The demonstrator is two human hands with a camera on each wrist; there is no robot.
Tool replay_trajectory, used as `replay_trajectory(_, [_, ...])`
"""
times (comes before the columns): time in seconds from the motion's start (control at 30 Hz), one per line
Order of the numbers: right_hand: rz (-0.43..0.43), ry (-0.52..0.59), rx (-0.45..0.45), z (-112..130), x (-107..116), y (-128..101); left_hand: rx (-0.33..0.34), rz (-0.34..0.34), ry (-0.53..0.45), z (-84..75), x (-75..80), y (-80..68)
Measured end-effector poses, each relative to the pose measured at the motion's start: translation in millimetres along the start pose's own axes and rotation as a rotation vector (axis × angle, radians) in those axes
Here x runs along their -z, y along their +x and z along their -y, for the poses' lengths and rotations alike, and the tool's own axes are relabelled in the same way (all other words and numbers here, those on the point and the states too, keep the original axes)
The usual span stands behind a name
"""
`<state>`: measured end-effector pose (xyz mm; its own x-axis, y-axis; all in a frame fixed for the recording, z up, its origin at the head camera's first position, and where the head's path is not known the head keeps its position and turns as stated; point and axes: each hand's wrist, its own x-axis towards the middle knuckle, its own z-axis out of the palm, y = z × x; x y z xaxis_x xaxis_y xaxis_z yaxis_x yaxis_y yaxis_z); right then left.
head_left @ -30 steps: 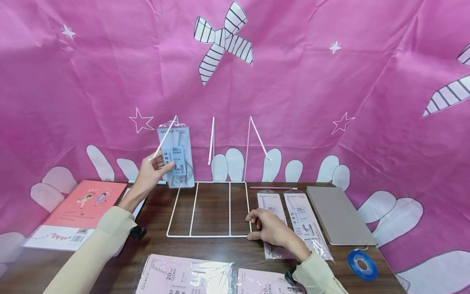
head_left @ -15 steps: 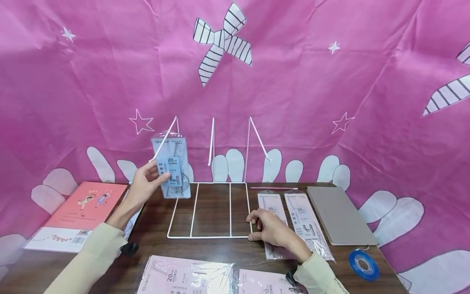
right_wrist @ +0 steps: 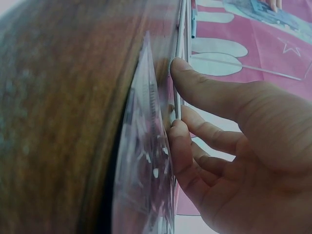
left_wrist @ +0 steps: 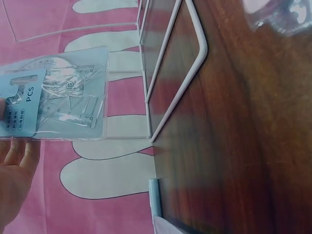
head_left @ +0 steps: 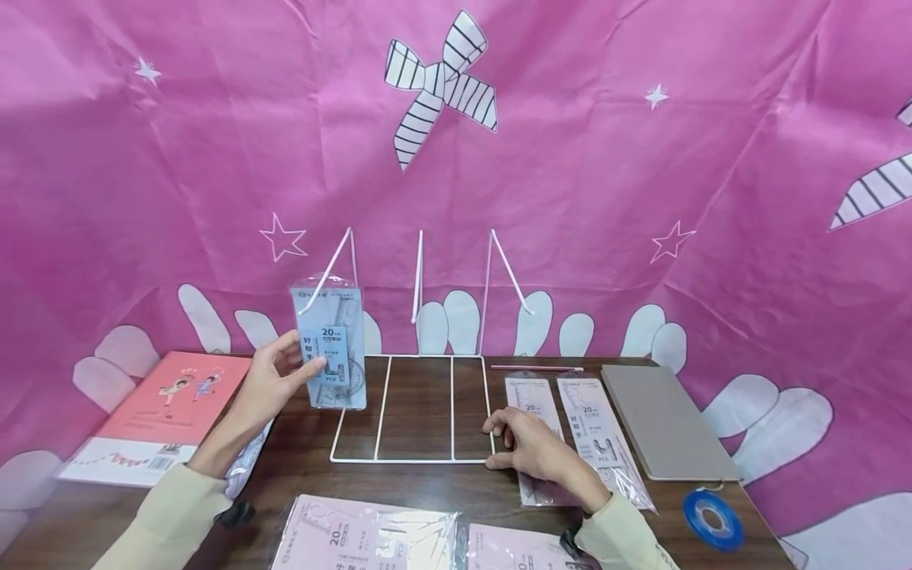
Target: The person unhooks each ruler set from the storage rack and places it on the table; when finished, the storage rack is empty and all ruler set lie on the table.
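My left hand (head_left: pixel 274 380) holds a blue ruler set package (head_left: pixel 349 321) upright by its left edge, thumb on the front. It stands before the left upright of a white wire rack (head_left: pixel 413 461). The rack's left slanting arm crosses the package's top; whether it passes through the hanging hole, I cannot tell. In the left wrist view the package (left_wrist: pixel 73 107) shows clear rulers inside, with its top cut off. My right hand (head_left: pixel 530 451) pinches the rack's base wire at the front right corner. Thumb and fingertips lie on either side of that wire in the right wrist view.
Two pink ruler set packages (head_left: pixel 591 427) lie right of the rack, more (head_left: pixel 356 534) at the front edge. A grey notebook (head_left: pixel 663 423), blue tape roll (head_left: pixel 712 518) and pink pencil-like stick (head_left: pixel 537 368) lie rightward. A red-and-white book (head_left: pixel 160 412) is left.
My left hand has brought the blue ruler set package down and slightly left, from near the top of the left arm to nearer its lower tip. The right hand has stayed at the rack's corner.
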<state>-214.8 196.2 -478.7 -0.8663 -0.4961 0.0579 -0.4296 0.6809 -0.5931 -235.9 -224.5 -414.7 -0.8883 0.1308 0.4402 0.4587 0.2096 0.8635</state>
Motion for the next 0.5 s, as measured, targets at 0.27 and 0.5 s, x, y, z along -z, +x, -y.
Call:
replay_trajectory(0.27, [-0.002, 0.028, 0.005, 1.0, 2.1, -0.3, 0.012, 0.01, -0.021, -7.4, 1.2, -13.9])
replay_trajectory(0.5, [-0.004, 0.03, 0.01, 1.2, 2.5, -0.6, 0.017, 0.021, 0.02, -13.1, 4.0, -25.5])
